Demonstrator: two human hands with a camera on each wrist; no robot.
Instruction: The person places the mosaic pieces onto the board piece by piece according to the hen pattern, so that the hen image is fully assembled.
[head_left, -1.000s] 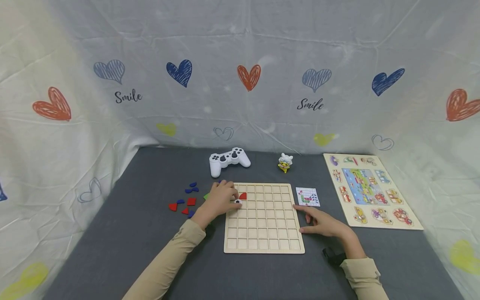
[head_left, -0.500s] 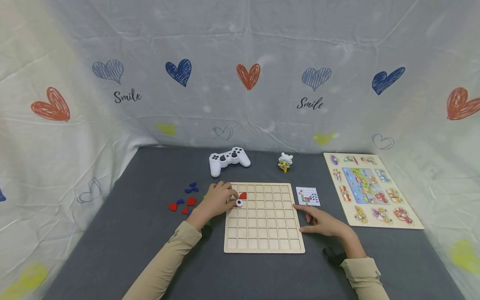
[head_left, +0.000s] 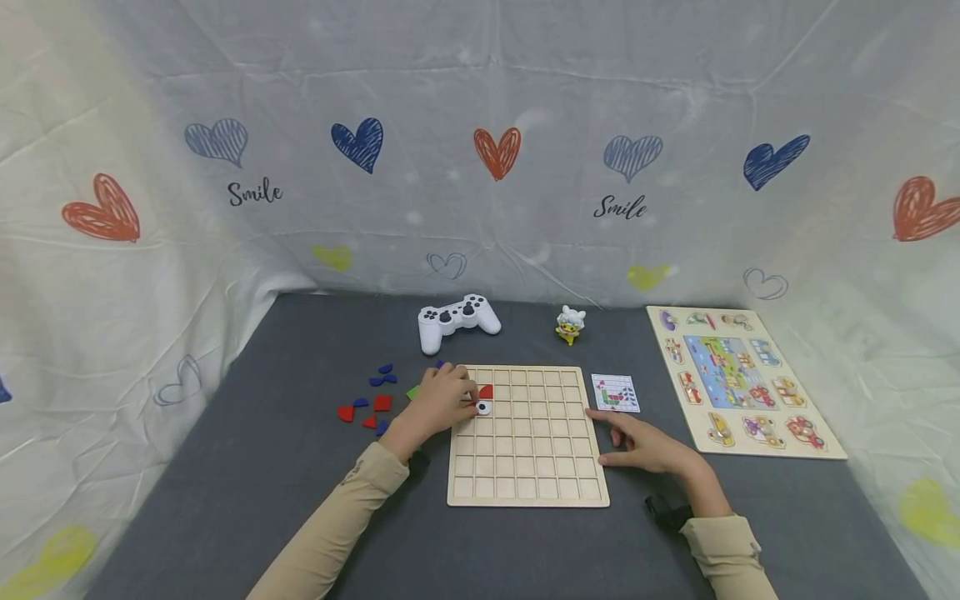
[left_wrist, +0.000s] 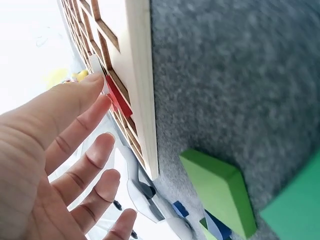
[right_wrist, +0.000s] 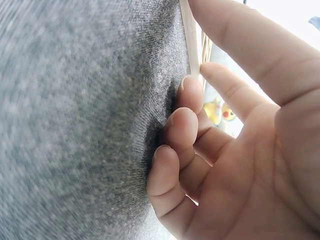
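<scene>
A white tile with a black dot (head_left: 483,407) lies on the wooden grid board (head_left: 525,492), in the second column near the far-left corner. My left hand (head_left: 444,398) reaches over the board's left edge. Its thumb and forefinger tips touch the left side of the tile, while the other fingers (left_wrist: 82,172) are spread loosely. A red quarter-round piece (head_left: 486,391) sits in the cell just behind the tile. My right hand (head_left: 648,446) rests at the board's right edge, forefinger and thumb touching it, the other fingers (right_wrist: 180,127) curled against the dark cloth.
Red pieces (head_left: 383,403), blue pieces (head_left: 377,382) and a green piece (head_left: 412,392) lie left of the board. A pattern card (head_left: 616,393) and a picture puzzle board (head_left: 742,383) are on the right. Behind stand a white game controller (head_left: 459,320) and a small figurine (head_left: 570,325).
The dotted tile has shifted slightly right and now lies flatter in its cell. My left hand has moved a little with it; the right hand has stayed still.
</scene>
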